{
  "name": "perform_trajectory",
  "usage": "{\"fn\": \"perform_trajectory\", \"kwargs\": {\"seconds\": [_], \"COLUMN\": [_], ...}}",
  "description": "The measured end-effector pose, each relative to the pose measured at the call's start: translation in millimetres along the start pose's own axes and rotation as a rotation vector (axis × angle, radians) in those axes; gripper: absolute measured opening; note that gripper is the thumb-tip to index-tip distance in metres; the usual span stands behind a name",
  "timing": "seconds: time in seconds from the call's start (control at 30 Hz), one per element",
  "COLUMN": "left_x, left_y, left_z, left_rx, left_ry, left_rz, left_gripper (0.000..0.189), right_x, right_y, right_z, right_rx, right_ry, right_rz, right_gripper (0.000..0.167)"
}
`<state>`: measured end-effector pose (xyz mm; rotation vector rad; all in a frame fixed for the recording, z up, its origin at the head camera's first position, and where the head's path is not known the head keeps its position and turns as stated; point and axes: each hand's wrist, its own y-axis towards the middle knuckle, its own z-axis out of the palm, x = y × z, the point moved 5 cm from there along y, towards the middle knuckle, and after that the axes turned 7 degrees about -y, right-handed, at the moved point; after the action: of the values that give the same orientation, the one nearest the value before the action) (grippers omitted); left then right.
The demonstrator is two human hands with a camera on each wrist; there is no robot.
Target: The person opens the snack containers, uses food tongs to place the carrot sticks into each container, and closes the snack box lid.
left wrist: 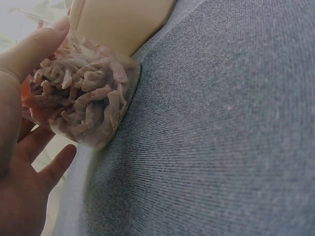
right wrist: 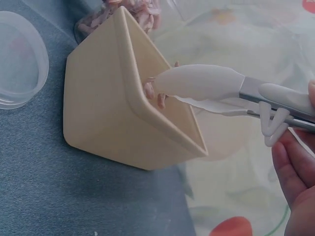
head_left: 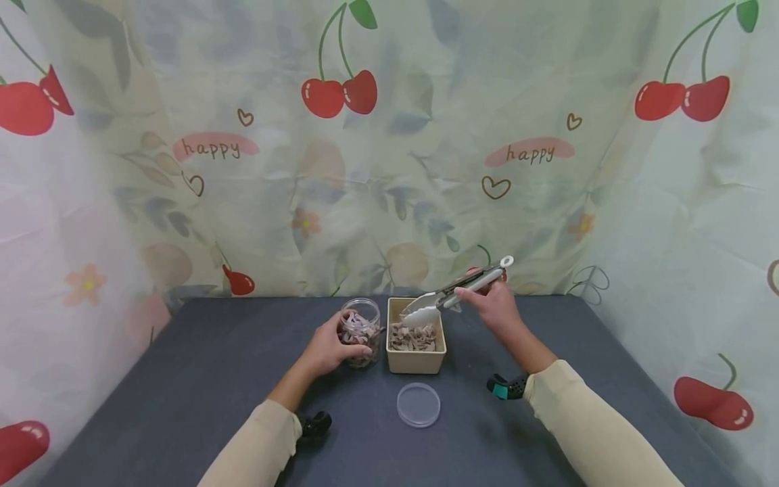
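Note:
My left hand (head_left: 328,346) grips a clear plastic jar (left wrist: 83,93), thumb on one side and fingers around the other. Greyish-brown, curled dried strips (head_left: 358,331) fill much of the jar, which stands uncapped on the table. Just right of it is a beige rectangular container (head_left: 416,364) with more such strips (head_left: 414,338) in the bottom. In my right hand (head_left: 498,308) is a pair of tongs (head_left: 453,294) with white tips and metal arms. Its tips reach into the container's opening, with a few strips (right wrist: 149,89) between them in the right wrist view.
A round translucent lid (head_left: 418,404) lies on the dark grey tablecloth (head_left: 231,385) in front of the container. Behind the table hangs a cherry-printed curtain (head_left: 389,203), which also closes off both sides. Black bands (head_left: 508,387) show below both wrists.

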<state>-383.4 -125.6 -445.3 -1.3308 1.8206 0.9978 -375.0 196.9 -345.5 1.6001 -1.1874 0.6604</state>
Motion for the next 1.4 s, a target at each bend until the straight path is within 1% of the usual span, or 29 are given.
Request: {"fn": "perform_trajectory", "kwargs": {"seconds": [0.07, 0.23, 0.4, 0.57, 0.7, 0.9, 1.07, 1.13, 1.27, 1.4], "left_x": [0.1, 0.0, 0.0, -2.0, -2.5, -1.2, -0.7, -0.9, -1.4, -1.1], "left_y": [0.3, 0.6, 0.7, 0.1, 0.4, 0.6, -0.2, -0.5, -0.5, -0.1], "left_z": [0.4, 0.8, 0.6, 0.1, 0.6, 0.6, -0.6, -0.8, -0.8, -0.2], "left_rx": [0.002, 0.0, -0.011, -0.015, -0.012, -0.016, -0.02, -0.021, -0.024, -0.022], "left_ry": [0.002, -0.001, -0.005, -0.013, -0.016, -0.01, -0.007, -0.003, 0.002, -0.005], "left_rz": [-0.001, 0.002, 0.021, 0.024, 0.037, 0.035, 0.032, 0.034, 0.038, 0.036], "left_gripper": [0.084, 0.085, 0.084, 0.083, 0.083, 0.083, 0.083, 0.083, 0.083, 0.082], "right_x": [-4, 4, 18, 35, 46, 62, 73, 75, 78, 79], "right_y": [4.0, 9.0, 14.7, 19.6, 22.6, 24.1, 24.8, 25.2, 25.4, 25.2], "right_z": [0, -2, -5, -7, -5, 3, 13, 18, 25, 33], "right_rx": [-0.002, -0.013, -0.006, 0.013, 0.025, 0.021, 0.024, 0.03, 0.039, 0.068], "right_ry": [0.022, 0.036, 0.047, 0.053, 0.036, 0.011, 0.067, 0.078, 0.061, 0.082], "right_rz": [-0.015, -0.049, -0.049, -0.048, -0.074, -0.113, -0.132, -0.144, -0.154, -0.15], "right_gripper": [0.036, 0.035, 0.035, 0.036, 0.035, 0.035, 0.035, 0.034, 0.033, 0.033]}}
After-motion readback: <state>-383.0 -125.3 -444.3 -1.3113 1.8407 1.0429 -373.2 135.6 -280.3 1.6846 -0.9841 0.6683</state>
